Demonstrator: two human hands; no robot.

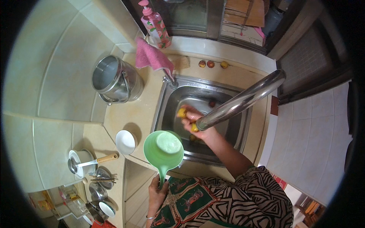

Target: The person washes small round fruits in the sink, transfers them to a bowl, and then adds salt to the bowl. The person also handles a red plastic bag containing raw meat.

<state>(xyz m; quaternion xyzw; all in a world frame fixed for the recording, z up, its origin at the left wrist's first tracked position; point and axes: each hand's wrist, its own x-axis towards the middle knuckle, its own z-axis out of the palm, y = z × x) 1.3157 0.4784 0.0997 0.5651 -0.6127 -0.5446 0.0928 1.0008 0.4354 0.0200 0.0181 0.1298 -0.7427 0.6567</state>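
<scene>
My left hand (157, 189) grips the handle of a light green plastic water ladle (163, 149), which is held over the front left corner of the sink; no fruit shows in its bowl. Inside the stainless steel sink (171, 99), my right hand (196, 121) holds a small yellow fruit (182, 112) near the fingertips and another yellow fruit (194, 127) by the palm, beneath the end of the faucet (242, 99). A reddish fruit (212, 103) lies near the drain, and more yellow fruit (193, 138) is partly hidden under my right hand.
Several small fruits (210, 64) lie along the back ledge. A steel pail (134, 82) and a white bowl (125, 142) stand left of the sink. A pink cloth (154, 55) hangs on a second tap, beside a pink pump bottle (156, 30). Metal bowls (98, 191) stand at the lower left.
</scene>
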